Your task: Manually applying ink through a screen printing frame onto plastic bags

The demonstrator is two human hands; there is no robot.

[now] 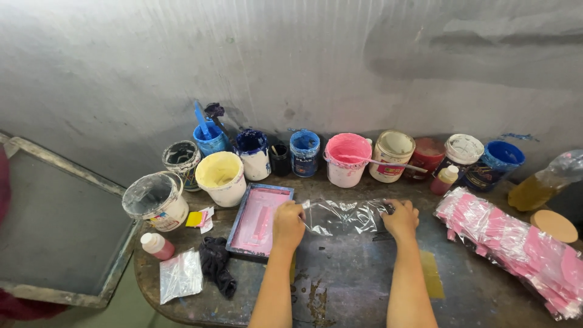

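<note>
My left hand [287, 222] and my right hand [401, 219] each grip one end of a clear plastic bag [344, 215], which is stretched flat between them on the dark, stained table [358, 273]. Just left of my left hand lies a small blue-framed printing screen [259, 220] smeared with pink ink. A pile of clear bags with pink prints [510, 240] lies to the right of my right hand.
Several ink buckets line the wall, among them a yellow one [221, 176], blue ones [304, 152] and a pink one [347, 159] with a stick. A black rag [217, 265], a small red bottle [157, 246], a yellow-liquid bottle [544, 182] and a large framed screen [61, 225] stand around.
</note>
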